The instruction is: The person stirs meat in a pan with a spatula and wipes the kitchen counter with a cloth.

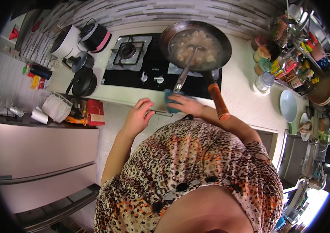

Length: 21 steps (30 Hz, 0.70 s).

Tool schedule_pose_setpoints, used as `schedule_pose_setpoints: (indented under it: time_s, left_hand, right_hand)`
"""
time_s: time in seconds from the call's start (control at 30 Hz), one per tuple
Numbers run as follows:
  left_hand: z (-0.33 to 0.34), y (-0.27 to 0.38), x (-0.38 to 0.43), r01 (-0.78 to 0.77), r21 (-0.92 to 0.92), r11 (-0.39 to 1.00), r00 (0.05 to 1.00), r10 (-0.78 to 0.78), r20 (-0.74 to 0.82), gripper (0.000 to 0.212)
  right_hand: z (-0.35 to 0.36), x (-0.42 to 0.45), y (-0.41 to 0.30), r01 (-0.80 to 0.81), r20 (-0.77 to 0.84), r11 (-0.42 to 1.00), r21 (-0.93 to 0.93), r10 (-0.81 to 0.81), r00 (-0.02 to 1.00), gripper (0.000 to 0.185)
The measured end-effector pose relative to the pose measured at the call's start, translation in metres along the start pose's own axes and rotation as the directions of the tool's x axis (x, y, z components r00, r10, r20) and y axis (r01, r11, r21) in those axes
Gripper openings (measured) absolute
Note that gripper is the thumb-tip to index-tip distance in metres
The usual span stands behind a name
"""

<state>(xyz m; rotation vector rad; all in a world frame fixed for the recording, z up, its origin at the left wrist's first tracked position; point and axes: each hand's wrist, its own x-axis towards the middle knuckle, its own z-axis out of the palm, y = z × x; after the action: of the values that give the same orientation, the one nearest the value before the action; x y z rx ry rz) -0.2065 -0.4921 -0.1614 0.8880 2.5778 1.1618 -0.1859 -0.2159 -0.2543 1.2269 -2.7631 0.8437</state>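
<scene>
My right hand (186, 104) presses on a blue-green cloth (173, 109) at the counter's front edge, in front of the black gas hob (124, 78). Nothing is in my left hand (141, 114), which hovers near the counter edge with its fingers apart and slightly bent. Above my right hand, a large wok (226, 55) stands on the right burner with pieces of food in cloudy liquid. A metal spatula (184, 72) leans in it, its handle end just above the cloth. The wok's wooden handle (218, 102) reaches over my right forearm.
The left burner (127, 51) bears no pot. Dark pans (85, 83), a blue-grey lidded pot (85, 62) and a rice cooker (96, 36) stand left. Right are jars (264, 81), a seasoning rack and a pale blue bowl (288, 106). A refrigerator (42, 151) stands lower left.
</scene>
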Motion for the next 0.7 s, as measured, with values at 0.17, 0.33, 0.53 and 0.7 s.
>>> schedule_pose_setpoints:
  time_s: [0.17,0.33,0.53,0.7]
  left_hand:
    - [0.012,-0.002,-0.001,-0.035,0.036,0.999,0.999,0.034,0.031,0.024]
    - [0.016,0.004,-0.006,-0.022,0.049,0.999,0.996,0.018,0.086,0.019]
    - [0.012,-0.006,-0.004,-0.003,0.061,0.998,0.995,-0.003,0.103,0.019]
    - [0.013,-0.014,-0.005,0.047,0.049,0.998,0.992,-0.053,0.119,0.016]
  right_hand:
    - [0.035,0.044,0.013,0.128,0.186,0.983,-0.135,-0.102,0.977,0.049]
    - [0.047,0.045,0.009,-0.023,0.129,0.996,-0.082,0.034,0.991,0.042]
    - [0.013,-0.018,0.020,-0.003,0.073,0.999,-0.034,0.006,0.997,0.045]
    - [-0.014,-0.123,0.016,-0.118,-0.101,0.993,-0.017,0.115,0.988,0.052]
